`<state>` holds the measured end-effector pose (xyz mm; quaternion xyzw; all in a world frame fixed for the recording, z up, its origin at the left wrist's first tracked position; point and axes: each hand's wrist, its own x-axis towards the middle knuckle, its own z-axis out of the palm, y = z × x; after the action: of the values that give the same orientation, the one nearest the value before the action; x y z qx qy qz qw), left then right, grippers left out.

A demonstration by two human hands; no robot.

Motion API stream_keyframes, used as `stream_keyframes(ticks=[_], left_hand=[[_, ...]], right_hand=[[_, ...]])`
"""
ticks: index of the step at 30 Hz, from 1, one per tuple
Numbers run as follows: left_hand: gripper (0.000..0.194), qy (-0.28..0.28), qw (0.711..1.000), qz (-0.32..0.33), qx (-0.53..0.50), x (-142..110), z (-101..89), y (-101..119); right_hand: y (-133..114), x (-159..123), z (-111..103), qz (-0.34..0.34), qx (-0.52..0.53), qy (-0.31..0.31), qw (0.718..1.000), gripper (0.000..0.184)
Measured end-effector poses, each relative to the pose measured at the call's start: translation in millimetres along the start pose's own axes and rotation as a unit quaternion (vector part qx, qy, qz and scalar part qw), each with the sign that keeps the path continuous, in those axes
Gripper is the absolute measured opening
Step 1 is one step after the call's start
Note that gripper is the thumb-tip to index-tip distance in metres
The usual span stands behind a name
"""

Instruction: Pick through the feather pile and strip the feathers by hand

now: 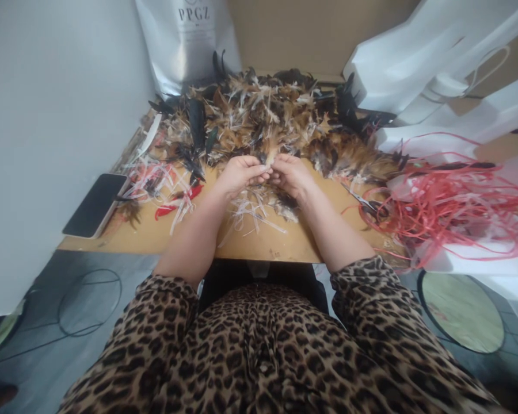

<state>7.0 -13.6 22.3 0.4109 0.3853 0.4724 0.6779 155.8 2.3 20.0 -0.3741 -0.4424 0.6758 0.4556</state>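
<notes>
My left hand (244,174) and my right hand (289,173) meet fingertip to fingertip over the middle of the table. Between them they pinch the pale base of a tan feather (271,150), whose soft end points away from me. Whether it is one feather or a small bunch I cannot tell. Just beyond my fingers lies a big heap of brown, white and black feathers (259,100). Under my wrists, pale ribbon scraps (252,214) are scattered on the tan tabletop (276,244).
To the left lie a phone (95,206) and red and white scraps (151,178). On the right, scissors (365,201) rest beside a tangle of red ribbon (457,210). A silver bag (194,52) stands at the back left, and white sheeting (388,63) rises at the back right.
</notes>
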Motion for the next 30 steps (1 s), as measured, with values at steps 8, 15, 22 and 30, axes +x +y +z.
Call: stream_keyframes(ticks=[8, 15, 22, 30], left_hand=[[0.01, 0.004, 0.998, -0.019, -0.055, 8.6, -7.7, -5.6], [0.012, 0.002, 0.999, -0.028, -0.016, 6.0, -4.6, -4.1], [0.013, 0.002, 1.0, -0.016, 0.027, 4.0, -2.1, -3.8], [0.015, 0.025, 0.993, 0.024, 0.108, 6.0, 0.5, -7.9]], right_hand=[[-5.6, -1.6, 3.6, -0.064, -0.014, 0.045, 0.997, 0.043], [-3.4, -2.4, 5.1, -0.088, -0.052, 0.06, 0.993, 0.044], [-1.3, -1.3, 4.8, -0.103, -0.075, 0.077, 0.989, 0.04], [5.1, 4.2, 1.5, -0.13, -0.117, 0.089, 0.981, 0.037]])
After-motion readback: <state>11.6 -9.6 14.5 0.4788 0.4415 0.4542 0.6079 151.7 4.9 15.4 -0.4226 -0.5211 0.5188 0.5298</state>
